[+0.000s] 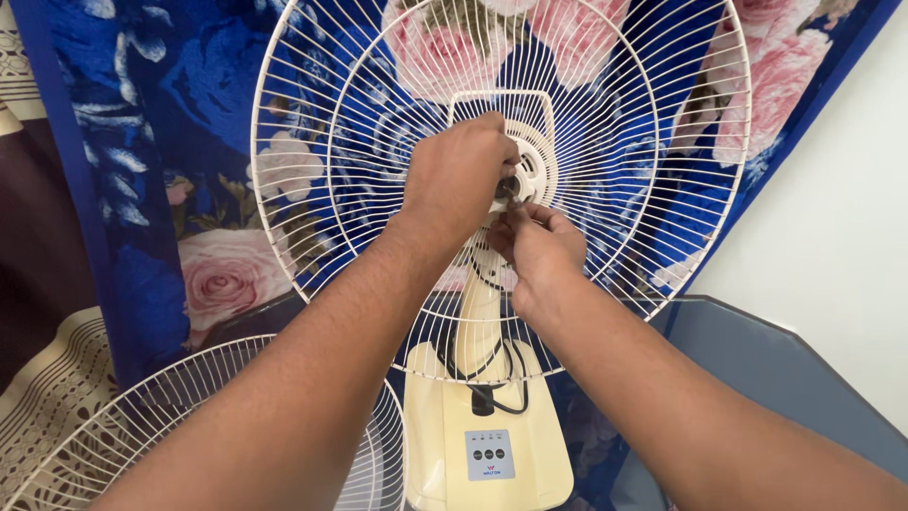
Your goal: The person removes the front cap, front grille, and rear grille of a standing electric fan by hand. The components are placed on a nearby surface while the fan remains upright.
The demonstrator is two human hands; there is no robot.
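A cream table fan stands before me with its rear wire guard mounted and no blades on it. My left hand is closed at the motor hub in the guard's middle, gripping something at the shaft. My right hand sits just below it, fingers pinched on a small dark part at the shaft; what the part is I cannot make out. The fan's base with a small button panel and a black cord lies under my forearms.
A second wire guard, loose, lies at the lower left. Behind the fan hangs a blue cloth with pink roses. A white wall and a grey-blue surface are on the right.
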